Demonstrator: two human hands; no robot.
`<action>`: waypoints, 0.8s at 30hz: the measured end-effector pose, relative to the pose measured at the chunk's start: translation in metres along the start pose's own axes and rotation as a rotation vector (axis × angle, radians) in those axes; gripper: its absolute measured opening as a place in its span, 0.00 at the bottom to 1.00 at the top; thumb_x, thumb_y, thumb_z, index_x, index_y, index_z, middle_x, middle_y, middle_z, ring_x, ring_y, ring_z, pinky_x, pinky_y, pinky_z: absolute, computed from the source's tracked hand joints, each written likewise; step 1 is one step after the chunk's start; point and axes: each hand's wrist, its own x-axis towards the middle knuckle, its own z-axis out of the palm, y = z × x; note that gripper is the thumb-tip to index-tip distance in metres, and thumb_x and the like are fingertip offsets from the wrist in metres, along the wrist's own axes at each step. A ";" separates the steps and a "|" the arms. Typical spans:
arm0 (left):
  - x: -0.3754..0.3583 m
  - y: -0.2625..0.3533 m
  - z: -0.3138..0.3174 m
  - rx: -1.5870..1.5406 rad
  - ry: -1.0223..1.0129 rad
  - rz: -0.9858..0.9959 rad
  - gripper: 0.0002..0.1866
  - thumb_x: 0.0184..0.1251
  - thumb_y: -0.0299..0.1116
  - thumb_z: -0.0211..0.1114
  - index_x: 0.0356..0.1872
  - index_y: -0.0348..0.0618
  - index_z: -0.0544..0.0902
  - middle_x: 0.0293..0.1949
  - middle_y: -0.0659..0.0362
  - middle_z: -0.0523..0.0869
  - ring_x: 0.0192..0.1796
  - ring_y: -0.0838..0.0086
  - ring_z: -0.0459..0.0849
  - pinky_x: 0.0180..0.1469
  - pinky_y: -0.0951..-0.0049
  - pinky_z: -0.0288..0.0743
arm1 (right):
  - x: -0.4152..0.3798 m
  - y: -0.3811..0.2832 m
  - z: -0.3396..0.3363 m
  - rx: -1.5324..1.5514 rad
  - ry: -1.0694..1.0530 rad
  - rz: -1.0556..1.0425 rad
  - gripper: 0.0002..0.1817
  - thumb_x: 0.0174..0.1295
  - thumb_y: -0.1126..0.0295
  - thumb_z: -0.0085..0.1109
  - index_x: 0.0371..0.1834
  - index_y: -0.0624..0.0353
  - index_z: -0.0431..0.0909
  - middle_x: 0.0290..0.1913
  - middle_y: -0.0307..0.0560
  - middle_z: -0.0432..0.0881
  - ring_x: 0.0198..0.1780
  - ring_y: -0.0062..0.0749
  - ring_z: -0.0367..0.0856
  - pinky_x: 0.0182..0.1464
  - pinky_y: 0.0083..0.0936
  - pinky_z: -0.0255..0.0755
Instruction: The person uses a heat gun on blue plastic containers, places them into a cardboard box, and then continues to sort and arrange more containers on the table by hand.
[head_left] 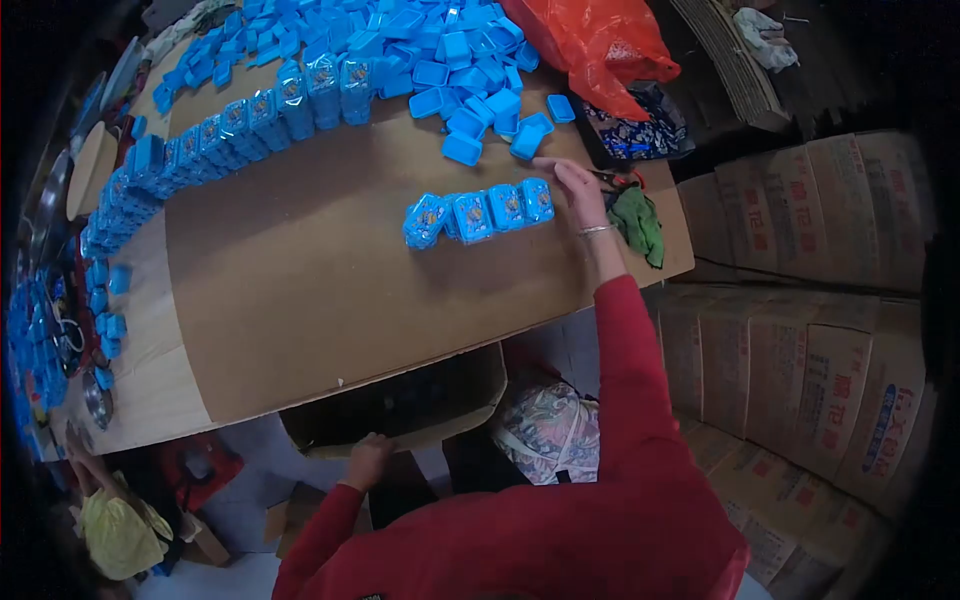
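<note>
My right hand (577, 190) reaches out over the brown table (300, 290), fingers spread and holding nothing. It sits right beside the right end of a short row of blue printed boxes (480, 215); whether it touches them I cannot tell. My left hand (367, 458) is low, under the table's near edge, gripping the rim of an open cardboard box (400, 410). Both arms wear red sleeves. A loose heap of blue trays (460, 70) lies beyond the short row.
A long curved line of stacked blue boxes (230, 125) runs along the table's left. A red plastic bag (595, 45), scissors (615, 180) and a green cloth (638, 222) lie at the right end. Printed cartons (810, 340) are stacked at right. Another person in yellow (120, 535) is at lower left.
</note>
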 end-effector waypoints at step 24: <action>0.278 0.064 -0.209 -0.601 0.808 -0.064 0.58 0.38 0.42 0.81 0.70 0.38 0.55 0.69 0.43 0.59 0.72 0.53 0.59 0.71 0.58 0.56 | -0.014 0.024 0.053 0.647 -0.403 0.173 0.37 0.68 0.45 0.44 0.67 0.68 0.62 0.67 0.60 0.67 0.70 0.45 0.64 0.73 0.38 0.50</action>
